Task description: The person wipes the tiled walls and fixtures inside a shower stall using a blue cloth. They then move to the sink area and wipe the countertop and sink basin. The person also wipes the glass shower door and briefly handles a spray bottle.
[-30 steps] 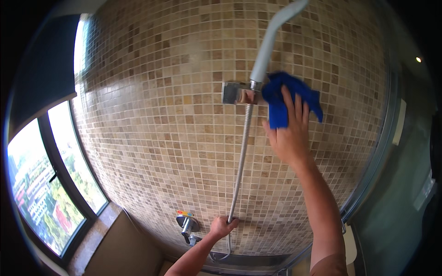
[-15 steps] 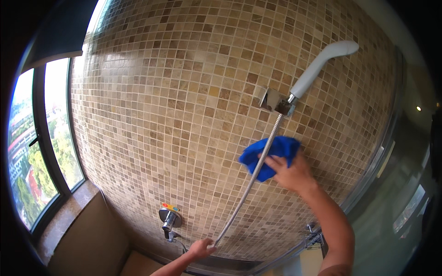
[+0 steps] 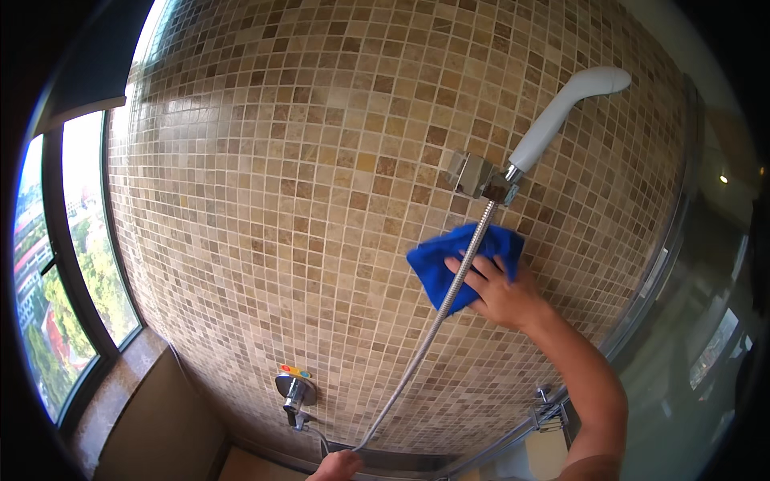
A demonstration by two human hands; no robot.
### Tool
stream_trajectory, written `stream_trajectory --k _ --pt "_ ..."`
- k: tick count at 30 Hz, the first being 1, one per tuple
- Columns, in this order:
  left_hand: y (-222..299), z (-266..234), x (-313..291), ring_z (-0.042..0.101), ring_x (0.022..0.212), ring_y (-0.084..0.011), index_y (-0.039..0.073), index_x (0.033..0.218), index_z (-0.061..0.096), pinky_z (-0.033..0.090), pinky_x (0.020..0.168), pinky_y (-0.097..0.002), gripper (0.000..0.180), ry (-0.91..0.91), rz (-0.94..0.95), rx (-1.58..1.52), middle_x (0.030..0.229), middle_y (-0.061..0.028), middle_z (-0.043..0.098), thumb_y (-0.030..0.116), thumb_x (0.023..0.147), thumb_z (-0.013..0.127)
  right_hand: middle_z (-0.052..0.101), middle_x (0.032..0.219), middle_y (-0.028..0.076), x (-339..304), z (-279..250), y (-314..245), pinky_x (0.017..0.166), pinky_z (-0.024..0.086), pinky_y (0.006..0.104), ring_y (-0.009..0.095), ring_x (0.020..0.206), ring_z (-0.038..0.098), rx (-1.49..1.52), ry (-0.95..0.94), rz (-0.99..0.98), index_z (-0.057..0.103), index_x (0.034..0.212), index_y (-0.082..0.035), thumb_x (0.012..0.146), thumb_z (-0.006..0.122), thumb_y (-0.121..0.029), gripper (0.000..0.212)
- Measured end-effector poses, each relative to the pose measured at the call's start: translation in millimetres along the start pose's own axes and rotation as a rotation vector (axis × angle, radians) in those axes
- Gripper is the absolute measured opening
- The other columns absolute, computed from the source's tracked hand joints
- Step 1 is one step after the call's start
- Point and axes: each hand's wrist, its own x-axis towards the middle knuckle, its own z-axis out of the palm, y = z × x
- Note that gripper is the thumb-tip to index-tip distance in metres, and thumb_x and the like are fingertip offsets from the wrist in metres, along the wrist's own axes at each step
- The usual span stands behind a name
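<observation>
My right hand [image 3: 503, 293] presses a blue cloth [image 3: 437, 268] to the tiled wall, its fingers spread over the cloth behind the shower hose [image 3: 423, 346]. That metal hose slants down across the cloth from a chrome bracket [image 3: 485, 180]. Above, a white hand shower [image 3: 553, 120] rests in the bracket, tilted up to the right. Low in the view, my left hand [image 3: 340, 465] is closed around the lower part of the hose; most of its fingers are hidden and the frame edge cuts it off.
Brown and beige mosaic tiles [image 3: 265, 216] cover the wall. A chrome mixer tap [image 3: 297, 391] sticks out at lower left. The window [image 3: 88, 232] and its stone sill [image 3: 120, 377] are at left. On the right are a glass panel [image 3: 682, 353] and a small wire rack [image 3: 549, 413].
My right hand and the cloth have shifted slightly up and left on the wall. My left hand has slid down along the hose. The view has tilted a little.
</observation>
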Motion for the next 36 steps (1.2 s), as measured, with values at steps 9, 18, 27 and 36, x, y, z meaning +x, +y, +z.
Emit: stream_trajectory --k 9,18,27,36 --pt "79.7 -51.6 -30.4 0.072 0.094 -0.0175 0.000 0.120 0.071 0.057 0.083 -0.0316 0.039 0.086 -0.046 -0.294 0.102 -0.0129 0.076 0.030 0.095 0.073 0.023 0.165 0.023 -19.0 -53.5 100.1 0.116 0.025 0.0671 0.054 0.144 0.032 -0.239 0.351 0.602 0.034 0.159 -0.012 0.096 0.064 -0.035 0.074" --pt "251.8 -179.2 -64.5 0.071 0.092 -0.0303 0.003 0.113 0.069 0.055 0.077 -0.0397 0.033 0.488 0.655 -0.001 0.103 -0.0150 0.071 0.006 0.082 0.081 0.036 0.157 0.022 -5.1 -40.2 104.6 0.112 0.030 0.0593 0.044 0.134 0.043 -0.271 0.608 0.581 0.043 0.153 -0.002 0.095 0.065 -0.032 0.068" --pt "468.5 -273.5 -50.3 0.060 0.108 -0.0237 -0.008 0.118 0.057 0.048 0.096 -0.0361 0.032 0.884 1.418 0.326 0.115 -0.0174 0.061 0.004 0.091 0.070 0.041 0.156 0.018 -18.9 -43.3 104.3 0.111 0.038 0.0558 0.040 0.131 0.048 -0.196 0.660 0.609 0.047 0.151 -0.006 0.090 0.071 -0.029 0.070" --pt "617.1 -282.9 -19.8 0.067 0.101 -0.0182 -0.006 0.118 0.065 0.054 0.090 -0.0338 0.044 0.883 1.014 0.339 0.107 -0.0154 0.070 0.029 0.094 0.075 0.042 0.156 0.014 -27.4 -39.3 107.8 0.111 0.040 0.0529 0.036 0.128 0.051 -0.171 0.662 0.636 0.045 0.152 -0.009 0.089 0.072 -0.032 0.072"
